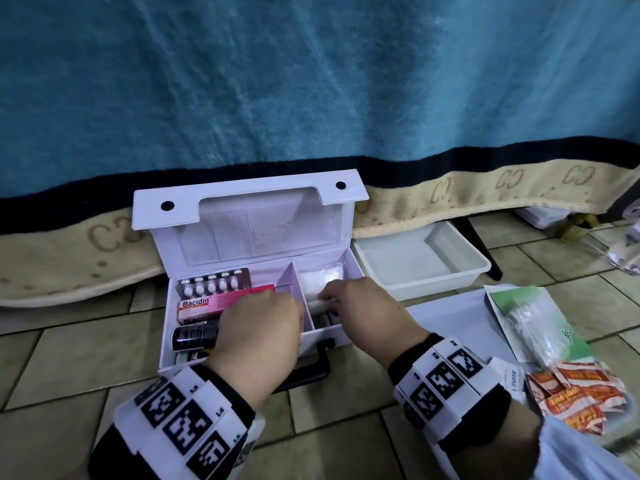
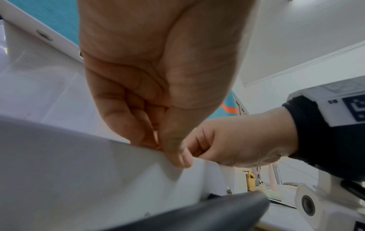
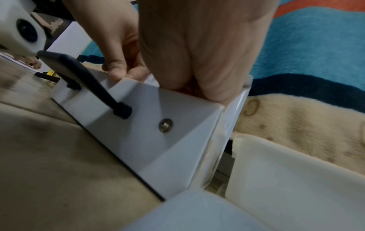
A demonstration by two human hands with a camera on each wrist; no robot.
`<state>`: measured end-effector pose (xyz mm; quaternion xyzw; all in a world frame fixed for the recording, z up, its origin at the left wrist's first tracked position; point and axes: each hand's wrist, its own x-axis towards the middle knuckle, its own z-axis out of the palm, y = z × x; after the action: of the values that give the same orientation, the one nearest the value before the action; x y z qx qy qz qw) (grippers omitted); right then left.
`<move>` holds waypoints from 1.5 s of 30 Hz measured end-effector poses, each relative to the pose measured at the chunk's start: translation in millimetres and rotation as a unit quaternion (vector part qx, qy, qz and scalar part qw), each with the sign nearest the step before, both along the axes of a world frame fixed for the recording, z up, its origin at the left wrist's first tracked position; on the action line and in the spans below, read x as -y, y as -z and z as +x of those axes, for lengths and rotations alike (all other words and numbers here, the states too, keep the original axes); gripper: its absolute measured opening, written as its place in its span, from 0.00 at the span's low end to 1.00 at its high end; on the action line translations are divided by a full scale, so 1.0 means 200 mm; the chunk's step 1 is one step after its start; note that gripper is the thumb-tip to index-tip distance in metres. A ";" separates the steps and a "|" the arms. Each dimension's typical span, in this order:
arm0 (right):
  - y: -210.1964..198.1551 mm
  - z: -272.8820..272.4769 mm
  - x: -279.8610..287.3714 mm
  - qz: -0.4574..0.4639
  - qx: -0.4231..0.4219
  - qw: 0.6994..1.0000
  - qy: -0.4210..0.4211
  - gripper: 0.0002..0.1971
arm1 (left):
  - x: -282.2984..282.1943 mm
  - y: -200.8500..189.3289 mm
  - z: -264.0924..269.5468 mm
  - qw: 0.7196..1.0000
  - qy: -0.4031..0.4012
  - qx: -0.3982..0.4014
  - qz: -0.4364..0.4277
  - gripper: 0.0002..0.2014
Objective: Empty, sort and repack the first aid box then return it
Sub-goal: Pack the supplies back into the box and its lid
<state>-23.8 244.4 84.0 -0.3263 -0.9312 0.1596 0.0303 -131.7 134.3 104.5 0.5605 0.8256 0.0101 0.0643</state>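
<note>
The white first aid box (image 1: 322, 336) stands open on the tiled floor, its lid leaning back against a hanging blanket. Its left compartment holds a blister pack (image 1: 214, 284), a pink Bacidin carton (image 1: 221, 301) and a black tube (image 1: 195, 336). A white cotton pack (image 1: 318, 277) lies in the right compartment. My left hand (image 1: 277, 323) pinches the box's front wall (image 2: 79, 164) near the divider, thumb outside. Reaching into the right compartment, my right hand (image 1: 332, 296) curls round a beige bandage roll (image 1: 319, 304). In the right wrist view its fingers (image 3: 197, 87) dip behind the wall.
A white tray (image 1: 433, 284) sits right of the box, half under the blue blanket (image 1: 311, 81). On a white board (image 1: 450, 313) at the right lie a bag of cotton swabs (image 1: 533, 323), orange sachets (image 1: 581, 396) and an alcohol pad packet (image 1: 512, 379). The black handle (image 1: 311, 368) juts forward.
</note>
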 end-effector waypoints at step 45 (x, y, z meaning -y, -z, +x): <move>-0.20 0.99 0.00 0.028 -0.031 0.961 0.273 0.15 | -0.07 -0.12 0.21 0.992 0.052 0.027 0.116 0.07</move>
<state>175.2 244.3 124.6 -0.5621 -0.8094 0.1288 0.1108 -89.1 148.5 129.4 0.6059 0.7864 0.1177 0.0219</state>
